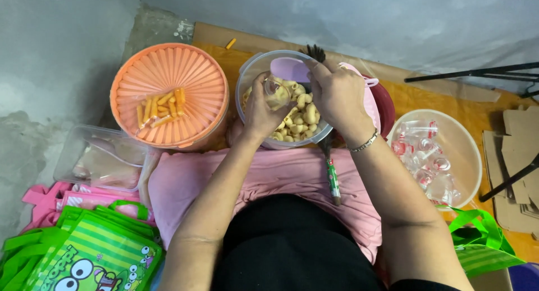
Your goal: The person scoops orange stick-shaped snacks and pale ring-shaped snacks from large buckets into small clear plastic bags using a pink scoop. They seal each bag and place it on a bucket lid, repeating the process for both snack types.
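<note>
Flooring perhaps orange mat point(477, 108), grey wall point(337, 16).

One clear tub of pale snacks point(297, 119); left of it, one orange lidded tub point(168, 91) and one clear box point(104, 159); right of it, one bowl of little bottles point(449, 150). Two hands.

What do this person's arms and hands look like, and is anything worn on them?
Both forearms are bare, with no sleeves reaching them and no gloves on the left hand or the right hand. The right wrist carries a thin silver-coloured bracelet. No rings are clear to see.
</note>
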